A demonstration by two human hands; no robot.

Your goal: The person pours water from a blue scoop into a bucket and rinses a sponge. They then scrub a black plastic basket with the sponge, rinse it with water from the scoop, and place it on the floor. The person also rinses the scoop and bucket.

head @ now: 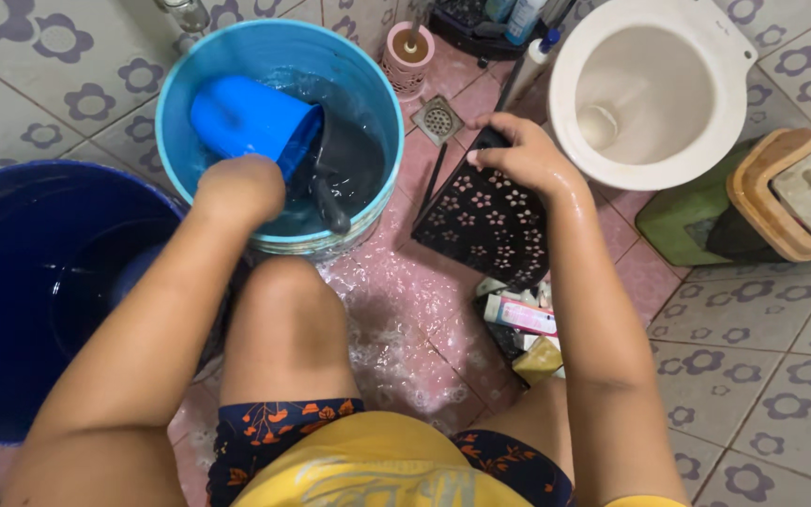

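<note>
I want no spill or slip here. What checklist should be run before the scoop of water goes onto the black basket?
1. Left hand grips blue scoop: ok.
2. Scoop filled: cannot tell, its mouth faces away.
3. Light blue bucket has water: ok.
4. Right hand steadies black flowered basket: ok.
5. Floor dry underfoot: not ok, wet and foamy.
6. Floor drain uncovered: ok.

Glossy blue plastic scoop (251,117), smooth plastic bucket (279,56), wet glossy floor tiles (405,319)
</note>
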